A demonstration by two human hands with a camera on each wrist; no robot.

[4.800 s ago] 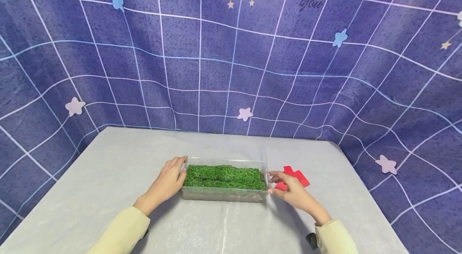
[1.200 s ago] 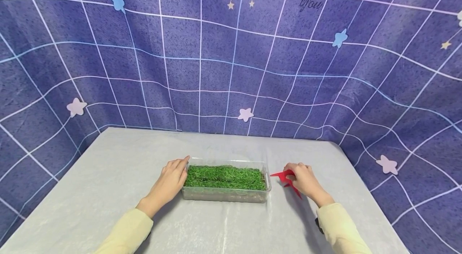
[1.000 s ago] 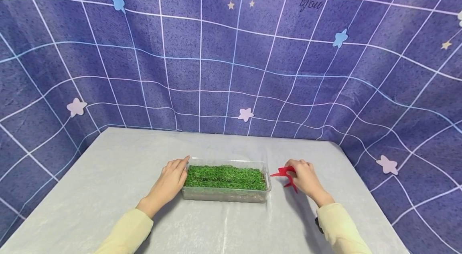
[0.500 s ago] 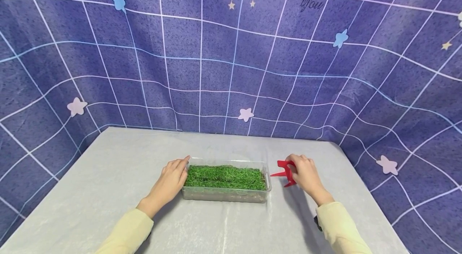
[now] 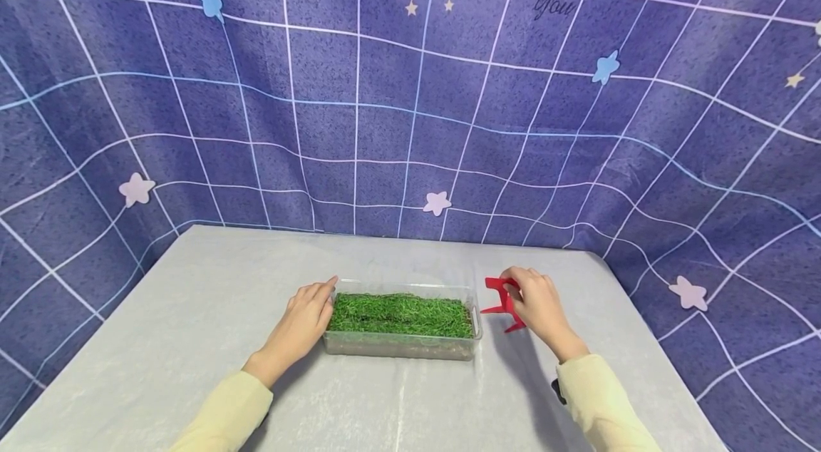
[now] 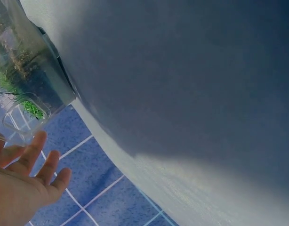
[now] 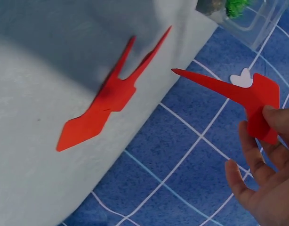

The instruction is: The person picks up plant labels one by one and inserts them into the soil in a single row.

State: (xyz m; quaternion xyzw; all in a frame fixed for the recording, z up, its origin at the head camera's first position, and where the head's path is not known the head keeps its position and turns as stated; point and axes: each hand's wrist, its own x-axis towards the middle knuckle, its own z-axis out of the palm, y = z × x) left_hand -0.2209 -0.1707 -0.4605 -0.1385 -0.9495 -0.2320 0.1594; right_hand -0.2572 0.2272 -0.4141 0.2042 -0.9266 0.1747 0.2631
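My left hand (image 5: pixel 301 316) rests at the left end of a clear plastic box (image 5: pixel 398 348) of green grass (image 5: pixel 398 315). In the left wrist view, its fingers are loosely extended beside the box's handle opening. To the right of the box, my right hand (image 5: pixel 536 302) holds a red T-shaped plant label (image 7: pixel 263 96) between thumb and fingers, just above the table, with the pointed stem sticking out in the right wrist view. Below it, two more red plant labels (image 7: pixel 109 96) lie overlapping on the table, their stems pointing toward the box.
The box stands mid-table on a pale grey cloth (image 5: pixel 256 259). A purple-blue curtain (image 5: pixel 321 117) with a grid and stars hangs behind and at both sides. In the right wrist view, the table edge runs diagonally beside the labels.
My right hand left the box's right end, reached down to the red labels and picked one up, raising it slightly. My left hand stayed at the box.
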